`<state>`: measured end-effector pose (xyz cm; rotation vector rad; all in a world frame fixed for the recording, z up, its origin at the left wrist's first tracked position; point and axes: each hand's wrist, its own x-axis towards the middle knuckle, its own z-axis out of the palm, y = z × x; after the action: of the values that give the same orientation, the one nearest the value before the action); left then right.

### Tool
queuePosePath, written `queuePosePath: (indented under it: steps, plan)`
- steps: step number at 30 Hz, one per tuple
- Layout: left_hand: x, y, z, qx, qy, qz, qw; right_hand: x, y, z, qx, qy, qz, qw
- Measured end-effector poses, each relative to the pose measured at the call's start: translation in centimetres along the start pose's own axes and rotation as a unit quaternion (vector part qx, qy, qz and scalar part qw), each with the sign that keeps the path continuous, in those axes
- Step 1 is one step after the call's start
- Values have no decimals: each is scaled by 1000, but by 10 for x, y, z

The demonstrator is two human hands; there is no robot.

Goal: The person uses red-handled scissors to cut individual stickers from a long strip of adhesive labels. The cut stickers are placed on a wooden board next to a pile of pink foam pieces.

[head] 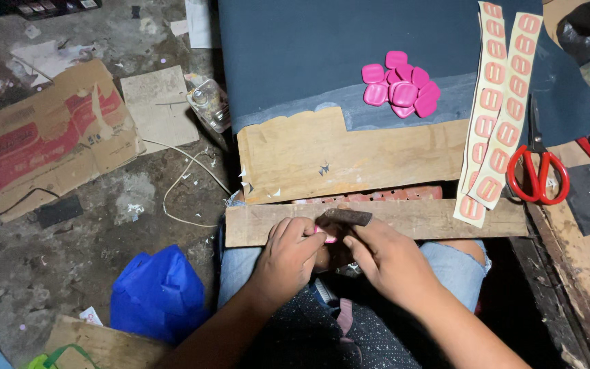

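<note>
1. While the left hand pinched a small pink piece low at centre frame, the right hand gripped a dark file over a wooden strip.
2. More pink pieces lay piled above, red scissors at right.

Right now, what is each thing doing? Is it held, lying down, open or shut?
Left hand: pinching a small pink piece.
Right hand: holding a dark flat tool against the wooden plank.
Pink pieces: heaped loose on the dark sheet.
Red scissors: lying flat; blades hidden.
Sticker strips: lying flat, overlapping.
Blue bag: crumpled on the floor.
</note>
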<state>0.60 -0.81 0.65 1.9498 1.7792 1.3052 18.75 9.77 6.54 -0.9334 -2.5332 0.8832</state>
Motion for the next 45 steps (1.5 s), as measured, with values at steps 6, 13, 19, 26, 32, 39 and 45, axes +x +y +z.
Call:
queuePosePath:
  steps: [6,13,19,26,32,39,45]
  plan:
    - [10,12,7,48,-21,-68,996,-3,10,-5,2,14,50,999]
    - [6,4,6,78,18,-7,997,-7,9,-2,32,64,89,993]
    - [4,-3,5,69,-8,-8,998,6,5,2,9,32,24,999]
    - [0,-6,-2,38,-1,-2,999,7,0,1,-10,5,54,998]
    - [5,2,9,49,30,-47,997,6,6,-3,9,19,23,1000]
    - [2,-2,11,55,71,-6,996,2,-1,6,34,110,36,993]
    - [3,3,13,59,66,-42,995,3,6,5,-22,35,20,999]
